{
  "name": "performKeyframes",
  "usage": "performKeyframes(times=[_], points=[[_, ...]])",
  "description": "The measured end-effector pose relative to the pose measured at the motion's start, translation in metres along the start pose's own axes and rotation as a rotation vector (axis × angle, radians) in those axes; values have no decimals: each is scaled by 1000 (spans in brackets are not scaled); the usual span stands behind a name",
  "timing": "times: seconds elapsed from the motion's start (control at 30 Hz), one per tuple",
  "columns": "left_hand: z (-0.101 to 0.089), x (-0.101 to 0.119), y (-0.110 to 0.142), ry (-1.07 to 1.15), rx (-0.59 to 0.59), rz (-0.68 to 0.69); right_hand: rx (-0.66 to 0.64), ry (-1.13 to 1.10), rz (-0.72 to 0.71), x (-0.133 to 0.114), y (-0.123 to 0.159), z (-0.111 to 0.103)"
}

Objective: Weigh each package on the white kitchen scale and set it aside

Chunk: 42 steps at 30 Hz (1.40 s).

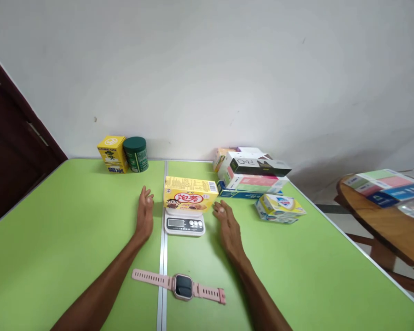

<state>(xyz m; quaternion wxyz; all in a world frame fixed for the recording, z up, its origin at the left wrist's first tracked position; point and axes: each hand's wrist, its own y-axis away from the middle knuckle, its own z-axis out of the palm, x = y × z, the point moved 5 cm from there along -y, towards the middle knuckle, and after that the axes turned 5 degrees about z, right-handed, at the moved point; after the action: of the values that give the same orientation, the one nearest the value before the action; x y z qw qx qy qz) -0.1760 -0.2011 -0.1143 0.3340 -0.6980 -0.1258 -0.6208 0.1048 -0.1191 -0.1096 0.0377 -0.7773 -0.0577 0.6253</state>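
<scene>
A yellow snack box (190, 195) with red lettering lies on a small white kitchen scale (185, 225), whose display and buttons face me. To the left of the box, my left hand (145, 214) rests apart from it with its fingers extended and nothing in them. My right hand (228, 226) is at the other side, close to the box's right end, fingers stretched out and holding nothing. Nearer to me, a pink-strapped smartwatch (183, 287) is laid flat with its strap unfastened.
On the green table (72, 239), a yellow carton (113, 155) and a green canister (135, 154) stand back left. Stacked boxes (253, 177) sit back right, beside yellow-and-white soap boxes (280, 208). A wooden stool (400, 225) bearing packages is at far right.
</scene>
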Motion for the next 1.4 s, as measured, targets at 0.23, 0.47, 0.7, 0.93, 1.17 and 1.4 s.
performKeyframes(times=[0.23, 0.47, 0.7, 0.93, 1.17, 1.4], points=[[-10, -12, -10, 53, 90, -80, 4, -6, 25, 14, -2, -6], [-6, -2, -4, -23, 27, -32, 12, -33, 23, 12, -1, -4], [2, 22, 8, -216, -99, 237, 63, 32, -126, -12, 10, -3], [32, 54, 44, -277, -316, 429, -9, -43, -285, -43, 29, 20], [100, 88, 67, -264, -593, 401, 351, -7, -192, -43, 9, -44], [169, 73, 81, -307, -723, 143, 467, 172, -27, -1, -13, -77]])
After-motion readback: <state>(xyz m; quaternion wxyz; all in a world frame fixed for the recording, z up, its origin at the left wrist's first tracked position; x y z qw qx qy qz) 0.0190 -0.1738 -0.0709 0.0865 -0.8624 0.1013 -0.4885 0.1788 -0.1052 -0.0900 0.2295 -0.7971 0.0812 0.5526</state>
